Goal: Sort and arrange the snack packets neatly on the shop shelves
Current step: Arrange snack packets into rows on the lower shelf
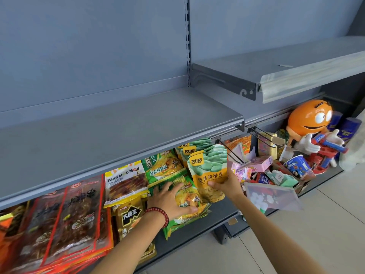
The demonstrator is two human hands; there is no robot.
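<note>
My right hand [227,183] grips a yellow and green bean packet [209,169] by its lower edge, holding it upright in front of two like packets [187,150] on the lower shelf [189,234]. My left hand [169,200], with a red bead bracelet at the wrist, lies flat with spread fingers on a stack of green and yellow noodle packets [187,212]. Left of them stand a yellow TANG MOU MOU packet [126,180], a dark gold packet [129,216] and red-edged brown packets [65,218].
A bare grey shelf [118,131] juts out just above the packets. A higher grey shelf [276,64] sits to the right. Metal peg hooks [231,153] stick out beside the bean packets. An orange candy figure [310,123] and a heap of mixed snacks [276,171] fill the right bay.
</note>
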